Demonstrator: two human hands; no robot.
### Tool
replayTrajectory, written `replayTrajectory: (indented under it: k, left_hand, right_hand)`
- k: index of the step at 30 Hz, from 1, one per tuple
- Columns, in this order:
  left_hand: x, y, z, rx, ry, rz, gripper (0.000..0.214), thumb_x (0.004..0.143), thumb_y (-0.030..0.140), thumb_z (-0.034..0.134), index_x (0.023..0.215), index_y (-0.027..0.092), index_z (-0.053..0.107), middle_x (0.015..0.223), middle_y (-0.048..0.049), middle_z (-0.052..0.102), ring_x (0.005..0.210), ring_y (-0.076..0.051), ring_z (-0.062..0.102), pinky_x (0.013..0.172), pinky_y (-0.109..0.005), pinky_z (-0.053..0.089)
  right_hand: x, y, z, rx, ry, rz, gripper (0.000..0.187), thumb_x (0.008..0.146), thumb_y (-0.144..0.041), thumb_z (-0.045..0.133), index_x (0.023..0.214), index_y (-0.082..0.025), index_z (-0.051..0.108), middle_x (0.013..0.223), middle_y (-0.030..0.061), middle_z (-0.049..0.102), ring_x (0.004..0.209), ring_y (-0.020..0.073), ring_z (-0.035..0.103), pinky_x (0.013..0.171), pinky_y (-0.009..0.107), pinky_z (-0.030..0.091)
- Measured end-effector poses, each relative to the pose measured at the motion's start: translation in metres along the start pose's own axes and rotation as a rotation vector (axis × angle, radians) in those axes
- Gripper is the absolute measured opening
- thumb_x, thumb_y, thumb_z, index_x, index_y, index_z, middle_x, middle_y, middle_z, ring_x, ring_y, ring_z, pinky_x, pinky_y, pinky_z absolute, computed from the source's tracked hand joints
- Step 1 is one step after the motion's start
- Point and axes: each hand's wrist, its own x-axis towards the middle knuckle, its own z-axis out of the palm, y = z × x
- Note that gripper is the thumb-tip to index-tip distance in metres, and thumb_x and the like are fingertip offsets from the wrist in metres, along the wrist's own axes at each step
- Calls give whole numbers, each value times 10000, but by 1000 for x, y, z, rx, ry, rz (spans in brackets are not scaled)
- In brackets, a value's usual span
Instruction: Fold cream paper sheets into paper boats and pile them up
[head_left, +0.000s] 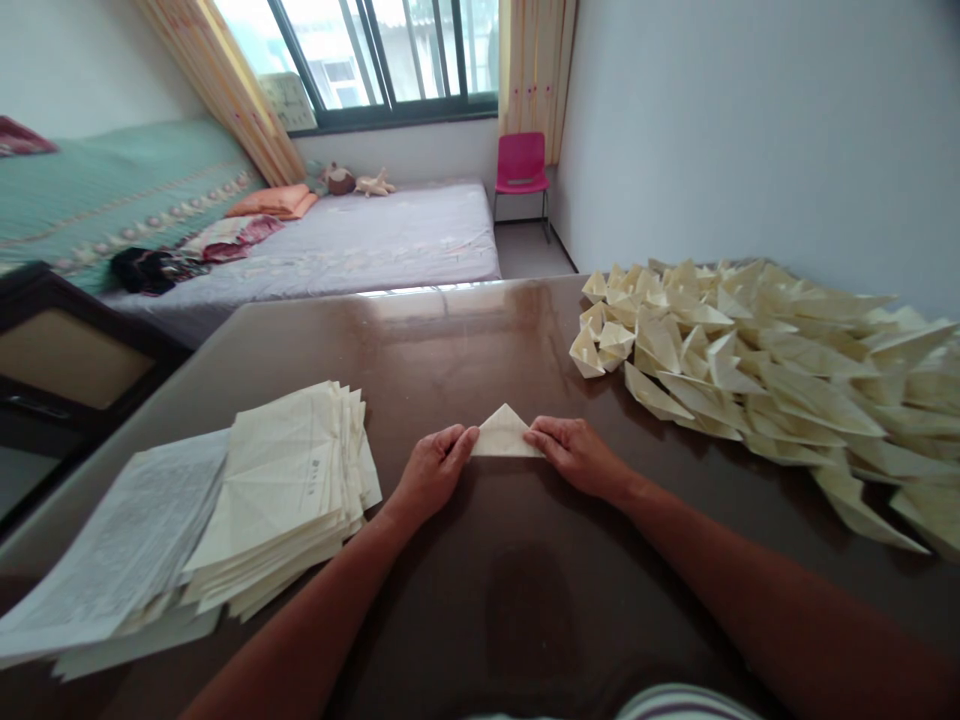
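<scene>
A cream sheet of folded paper, pointed at the top with a straight lower edge, is held just above the brown table in front of me. My left hand pinches its left corner between thumb and curled fingers. On the opposite corner, my right hand grips in the same way. Left of my hands lies a stack of creased cream paper sheets, overlapping a pile of printed white sheets. Many folded paper boats are heaped along the right side.
The glossy brown table reaches forward to a bed under a window. A pink chair stands by the far right wall. A dark wooden cabinet is beyond the table's left edge.
</scene>
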Motion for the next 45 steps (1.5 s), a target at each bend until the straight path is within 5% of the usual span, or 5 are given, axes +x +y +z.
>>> replayTrajectory:
  k: [10,17,23,38,45]
  left_hand:
    - [-4,9,6,-585,-53,-64,466,738,356,730,1126,174,546,974,-35,622,767,-118,579,576,-190,516]
    - [-6,7,8,-690,-77,-78,505,744,309,733,1203,193,557,954,-32,660,799,-138,619,592,-188,544]
    - [-7,6,9,-605,-167,-84,465,753,310,725,1172,172,578,881,-21,657,741,-120,605,652,-227,551]
    - [-24,22,33,30,75,151,410,831,180,548,1214,218,404,1063,-52,565,858,-156,598,745,-284,511]
    - [-25,24,36,185,89,293,444,784,73,485,1200,214,424,1047,-57,527,946,-182,552,853,-339,467]
  right_hand:
    - [-3,-2,5,206,-51,113,454,956,-455,358,619,-183,495,516,-27,555,503,96,476,547,209,352]
    - [-8,-9,10,-158,44,-13,291,929,-436,443,895,-205,616,792,23,646,659,143,569,622,250,407]
    - [-9,-10,12,-96,73,-185,658,808,-479,628,1375,-244,391,1360,108,456,649,98,557,749,305,496]
    - [-14,-21,23,-152,43,-312,537,776,-125,522,1302,-181,424,1221,109,548,1119,231,518,967,363,438]
    - [-15,-22,26,-299,104,-251,404,871,-220,466,1270,-169,425,1134,121,563,955,227,577,819,339,489]
